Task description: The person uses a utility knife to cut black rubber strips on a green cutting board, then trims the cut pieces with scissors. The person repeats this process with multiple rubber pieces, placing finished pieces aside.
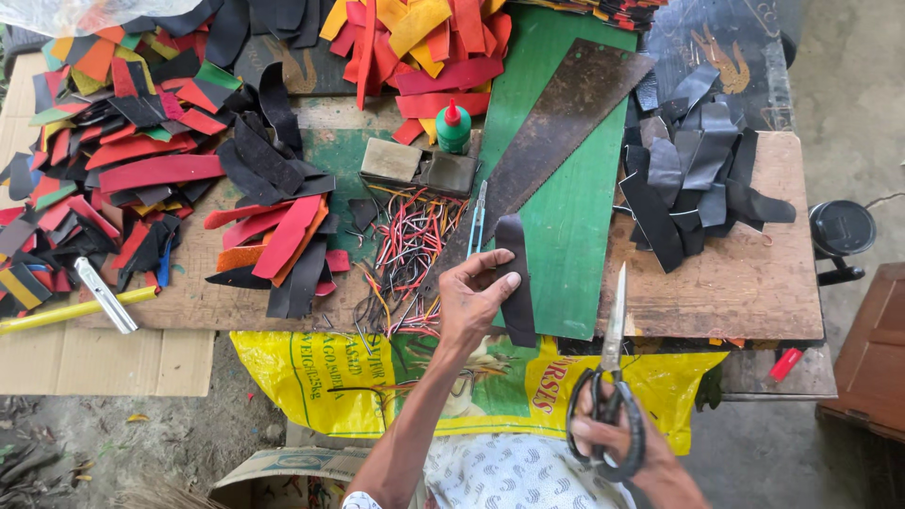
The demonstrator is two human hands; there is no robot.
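Observation:
My left hand (476,297) holds a black strip of rubbery material (515,278) upright over the green sheet (566,217) on the wooden workbench. My right hand (617,443) grips a pair of black-handled scissors (611,377), blades closed and pointing away from me, near the bench's front edge. The scissors' tip is to the right of the strip and apart from it.
A rusty saw blade (556,118) lies across the green sheet. Piles of red, orange, yellow and black strips (141,141) cover the left and back; black pieces (693,170) are heaped right. Coloured wires (410,250), a green glue bottle (453,127), a hammer (94,302) and a yellow sack (320,377) surround them.

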